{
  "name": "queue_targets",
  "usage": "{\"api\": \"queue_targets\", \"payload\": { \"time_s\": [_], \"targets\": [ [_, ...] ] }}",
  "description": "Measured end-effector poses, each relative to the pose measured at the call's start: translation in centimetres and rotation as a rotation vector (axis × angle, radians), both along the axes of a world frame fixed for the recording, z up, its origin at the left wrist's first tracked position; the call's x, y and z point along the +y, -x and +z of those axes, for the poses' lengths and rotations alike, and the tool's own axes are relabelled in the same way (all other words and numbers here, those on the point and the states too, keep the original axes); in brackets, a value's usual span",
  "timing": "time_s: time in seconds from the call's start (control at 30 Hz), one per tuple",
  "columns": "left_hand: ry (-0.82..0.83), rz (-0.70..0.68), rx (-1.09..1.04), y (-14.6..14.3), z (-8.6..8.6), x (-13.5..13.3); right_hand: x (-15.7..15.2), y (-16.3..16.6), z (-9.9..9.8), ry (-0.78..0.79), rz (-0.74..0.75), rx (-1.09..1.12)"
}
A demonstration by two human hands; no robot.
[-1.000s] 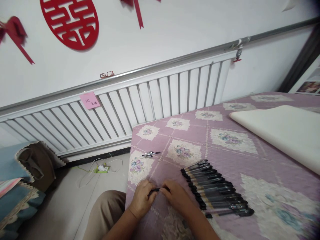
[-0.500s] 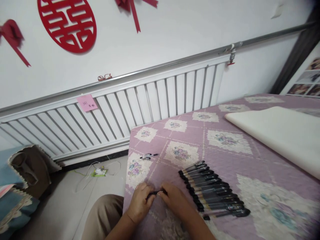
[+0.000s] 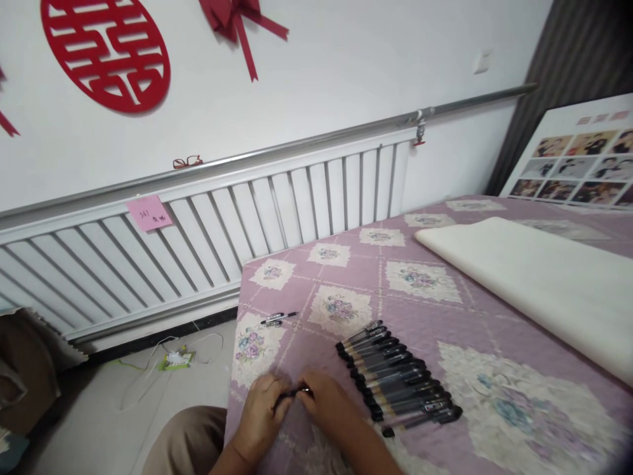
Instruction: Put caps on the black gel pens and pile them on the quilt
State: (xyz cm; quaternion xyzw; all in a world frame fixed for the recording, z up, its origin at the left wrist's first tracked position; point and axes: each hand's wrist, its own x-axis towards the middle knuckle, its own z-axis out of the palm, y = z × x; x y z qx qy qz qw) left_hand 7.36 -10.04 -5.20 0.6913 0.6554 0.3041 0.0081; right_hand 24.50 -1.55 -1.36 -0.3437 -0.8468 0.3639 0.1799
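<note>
Low in the head view, my left hand (image 3: 263,410) and my right hand (image 3: 324,397) meet over the purple floral cloth. Between them is a dark pen (image 3: 291,393), pinched from both sides; my fingers hide most of it. Just right of my right hand lies a row of several pens (image 3: 395,373) side by side, with black ends and clear or pale barrels. Farther off, beyond my left hand, a few pen pieces or thin pens (image 3: 277,319) rest close together on the cloth; which they are I cannot tell.
The cloth-covered surface (image 3: 356,280) runs to a white radiator (image 3: 316,201). A folded cream sheet (image 3: 534,270) lies at the right. My knee (image 3: 190,435) is beside the left edge, and a power strip (image 3: 177,358) with cables sits on the floor.
The camera view has turned to the right, so the scene sits farther left. My hands remain together on the pen, with fingers slightly shifted.
</note>
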Motion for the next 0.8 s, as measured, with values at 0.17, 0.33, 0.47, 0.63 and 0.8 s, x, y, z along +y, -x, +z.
{"api": "queue_targets", "payload": {
  "time_s": [0.17, 0.33, 0.47, 0.63, 0.8],
  "targets": [
    [-0.11, 0.128, -0.034, 0.8, -0.9, -0.1, 1.1, -0.3, -0.1, 0.055, -0.181, 0.104],
    [-0.153, 0.227, -0.113, 1.0, -1.2, 0.3, 2.1, -0.6, -0.4, 0.081, -0.246, 0.189],
    [-0.089, 0.183, -0.124, 0.9, -0.8, 0.5, 1.8, -0.6, 0.0, 0.104, -0.194, 0.183],
    [-0.078, 0.161, -0.147, 0.9, -0.6, 0.6, 1.1, -0.4, 0.3, 0.024, -0.15, 0.067],
    [-0.12, 0.228, -0.172, 1.6, -1.0, 1.7, 0.9, -0.5, 0.5, -0.164, -0.17, -0.015]
  ]
}}
